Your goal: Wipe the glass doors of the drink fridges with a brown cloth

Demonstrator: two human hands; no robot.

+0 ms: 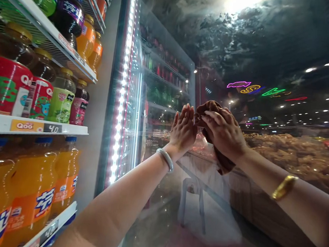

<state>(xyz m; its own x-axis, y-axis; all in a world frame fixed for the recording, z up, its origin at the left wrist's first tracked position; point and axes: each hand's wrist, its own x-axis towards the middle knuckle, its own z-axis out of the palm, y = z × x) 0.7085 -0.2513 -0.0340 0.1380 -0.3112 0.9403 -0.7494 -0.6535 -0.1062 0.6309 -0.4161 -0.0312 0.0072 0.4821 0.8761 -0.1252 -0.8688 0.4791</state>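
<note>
A glass door point(159, 200) of a drinks fridge stands in front of me, smeared and cloudy near the top. My left hand point(185, 128) lies flat against the glass with its fingers stretched upward, and a pale bangle sits on that wrist. Just right of it, my right hand point(224, 131) presses a dark brown cloth point(223, 166) to the pane. The cloth bunches above the fingers and hangs down below the palm. A gold bracelet circles my right wrist.
Fridge shelves point(50, 126) on the left carry several drink bottles, among them orange soda bottles point(35, 181) low down. A bright LED strip point(122, 96) runs up the door's edge. Through or mirrored in the glass appear neon shapes point(251, 88) and heaped brown goods point(289, 155).
</note>
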